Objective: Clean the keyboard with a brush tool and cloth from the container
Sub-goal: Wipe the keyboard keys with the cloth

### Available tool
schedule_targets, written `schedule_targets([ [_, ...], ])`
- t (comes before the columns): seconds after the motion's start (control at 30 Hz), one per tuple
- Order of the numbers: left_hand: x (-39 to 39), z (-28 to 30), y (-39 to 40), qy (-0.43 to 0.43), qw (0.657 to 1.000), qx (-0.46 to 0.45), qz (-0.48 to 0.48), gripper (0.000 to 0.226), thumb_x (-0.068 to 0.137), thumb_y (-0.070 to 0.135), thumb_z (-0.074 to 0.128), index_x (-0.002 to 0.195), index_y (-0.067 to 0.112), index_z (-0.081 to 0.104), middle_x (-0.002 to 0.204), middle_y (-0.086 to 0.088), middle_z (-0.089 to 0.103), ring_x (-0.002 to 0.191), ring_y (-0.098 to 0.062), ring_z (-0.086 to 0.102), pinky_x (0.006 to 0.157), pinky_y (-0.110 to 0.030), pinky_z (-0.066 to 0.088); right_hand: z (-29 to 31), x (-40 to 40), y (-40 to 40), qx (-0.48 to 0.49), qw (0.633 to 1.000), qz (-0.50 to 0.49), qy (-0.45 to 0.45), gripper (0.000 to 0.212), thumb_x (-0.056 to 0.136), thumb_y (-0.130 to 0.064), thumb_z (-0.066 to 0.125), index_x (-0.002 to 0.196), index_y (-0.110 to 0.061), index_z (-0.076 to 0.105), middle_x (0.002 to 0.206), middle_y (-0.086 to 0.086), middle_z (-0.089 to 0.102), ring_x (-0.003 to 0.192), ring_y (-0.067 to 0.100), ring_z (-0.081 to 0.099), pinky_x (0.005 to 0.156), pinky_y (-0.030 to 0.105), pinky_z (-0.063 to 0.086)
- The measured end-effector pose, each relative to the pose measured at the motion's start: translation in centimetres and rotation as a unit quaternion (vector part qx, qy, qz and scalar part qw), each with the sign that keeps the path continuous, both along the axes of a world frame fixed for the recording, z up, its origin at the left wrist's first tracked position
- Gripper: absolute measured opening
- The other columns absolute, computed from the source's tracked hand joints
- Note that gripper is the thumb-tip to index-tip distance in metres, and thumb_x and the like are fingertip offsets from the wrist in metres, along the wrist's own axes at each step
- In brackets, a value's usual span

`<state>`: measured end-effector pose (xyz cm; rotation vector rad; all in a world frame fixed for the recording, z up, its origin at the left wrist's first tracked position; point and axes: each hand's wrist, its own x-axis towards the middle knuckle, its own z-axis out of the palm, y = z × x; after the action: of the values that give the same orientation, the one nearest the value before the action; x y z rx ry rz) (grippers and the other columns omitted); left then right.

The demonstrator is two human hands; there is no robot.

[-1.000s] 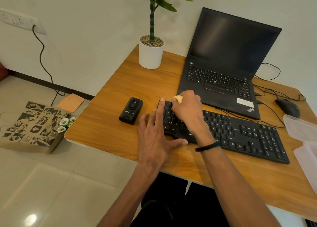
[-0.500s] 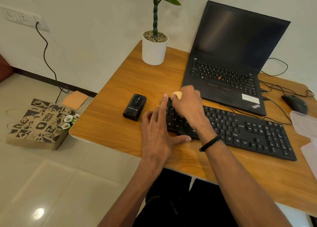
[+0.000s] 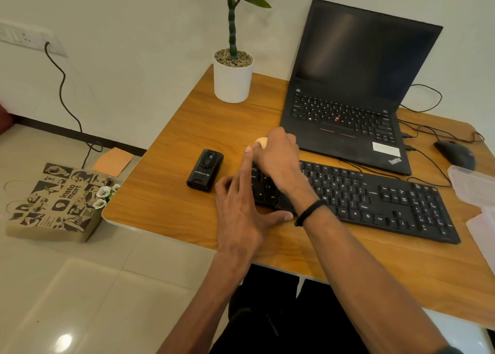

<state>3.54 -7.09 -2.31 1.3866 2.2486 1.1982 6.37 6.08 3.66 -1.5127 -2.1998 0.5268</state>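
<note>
Right hand [image 3: 277,156] grips the brush [image 3: 262,141] over the keyboard's [image 3: 375,195] left end; left hand [image 3: 241,206], fingers spread, steadies that end.

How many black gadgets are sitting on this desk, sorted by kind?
Laptop: 1
Keyboard: 1
Mouse: 1
Small black device left of the keyboard: 1
Total: 4 black gadgets on the wooden desk.
</note>
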Motion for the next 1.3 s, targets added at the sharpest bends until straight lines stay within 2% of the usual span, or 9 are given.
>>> schedule_targets([
  [0.2,0.1,0.1,0.0,-0.002,1.000,0.009,-0.001,0.153,0.053,0.058,0.095,0.159,0.046,-0.014,0.152,0.008,0.051,0.130,-0.020,0.037,0.109,-0.043,0.041,-0.2,-0.6,-0.6,0.006,0.999,0.030,-0.007,0.021,0.099,-0.030,0.062,0.097,-0.009,0.062,0.094,0.008,0.063,0.084,0.026,0.063,0.074,0.044,0.059],
  [0.4,0.2,0.3,0.0,-0.013,1.000,-0.001,0.005,0.156,0.048,0.064,0.093,0.160,0.045,-0.014,0.146,0.008,0.054,0.126,-0.019,0.035,0.109,-0.041,0.041,0.7,1.4,0.6,-0.088,0.994,0.071,0.001,0.024,0.094,-0.037,0.067,0.097,-0.014,0.069,0.094,0.006,0.069,0.079,0.020,0.067,0.053,0.029,0.048],
  [0.43,0.2,0.3,0.0,-0.017,1.000,-0.002,0.004,0.156,0.049,0.063,0.094,0.159,0.046,-0.016,0.146,0.008,0.054,0.126,-0.019,0.035,0.109,-0.042,0.041,0.9,1.6,0.8,-0.090,0.993,0.073,-0.009,0.024,0.094,-0.036,0.068,0.102,-0.013,0.069,0.100,0.007,0.069,0.084,0.020,0.067,0.058,0.029,0.049],
  [0.53,0.1,0.4,0.0,-0.021,1.000,-0.002,0.000,0.156,0.050,0.063,0.094,0.158,0.047,-0.018,0.148,0.008,0.053,0.128,-0.019,0.034,0.110,-0.042,0.039,1.3,1.3,1.3,-0.057,0.996,0.063,-0.036,0.036,0.095,-0.028,0.068,0.125,-0.008,0.061,0.124,0.014,0.060,0.113,0.029,0.059,0.089,0.041,0.053],
  [0.6,0.1,0.4,0.0,-0.020,1.000,-0.003,-0.001,0.157,0.049,0.063,0.094,0.159,0.046,-0.017,0.150,0.007,0.052,0.128,-0.019,0.034,0.110,-0.041,0.039,1.3,0.7,1.4,-0.044,0.996,0.068,-0.041,0.037,0.096,-0.028,0.068,0.126,-0.008,0.061,0.126,0.015,0.059,0.117,0.032,0.057,0.095,0.044,0.052],
  [0.8,0.1,0.5,-0.1,-0.019,1.000,-0.006,0.004,0.155,0.049,0.063,0.094,0.158,0.048,-0.016,0.149,0.006,0.052,0.127,-0.018,0.034,0.109,-0.039,0.039,1.6,1.2,1.1,-0.055,0.980,0.167,-0.088,0.031,0.096,-0.034,0.068,0.123,-0.018,0.067,0.119,0.003,0.065,0.115,0.021,0.056,0.089,0.038,0.050],
  [0.9,0.2,0.6,-0.1,-0.023,1.000,-0.006,0.003,0.157,0.048,0.063,0.094,0.158,0.047,-0.017,0.147,0.005,0.054,0.126,-0.019,0.034,0.110,-0.040,0.038,2.7,2.8,1.7,-0.033,0.971,0.187,-0.146,0.021,0.094,-0.027,0.072,0.114,-0.021,0.073,0.110,0.003,0.069,0.101,0.018,0.059,0.080,0.034,0.047],
  [1.03,0.2,0.7,-0.2,-0.035,0.999,0.002,0.005,0.156,0.048,0.061,0.094,0.156,0.052,-0.018,0.145,0.006,0.054,0.127,-0.018,0.033,0.110,-0.041,0.039,3.6,4.1,2.4,0.000,0.959,0.175,-0.221,0.020,0.091,-0.021,0.073,0.111,-0.024,0.076,0.111,0.005,0.071,0.102,0.026,0.067,0.087,0.043,0.058],
  [1.3,0.1,0.7,-0.2,-0.025,1.000,-0.006,0.004,0.155,0.049,0.062,0.094,0.157,0.049,-0.017,0.151,0.006,0.051,0.126,-0.019,0.033,0.111,-0.041,0.038,2.5,2.1,0.8,-0.004,0.955,0.245,-0.166,0.018,0.095,-0.020,0.070,0.112,-0.021,0.072,0.111,0.002,0.067,0.104,0.021,0.061,0.078,0.033,0.047],
])
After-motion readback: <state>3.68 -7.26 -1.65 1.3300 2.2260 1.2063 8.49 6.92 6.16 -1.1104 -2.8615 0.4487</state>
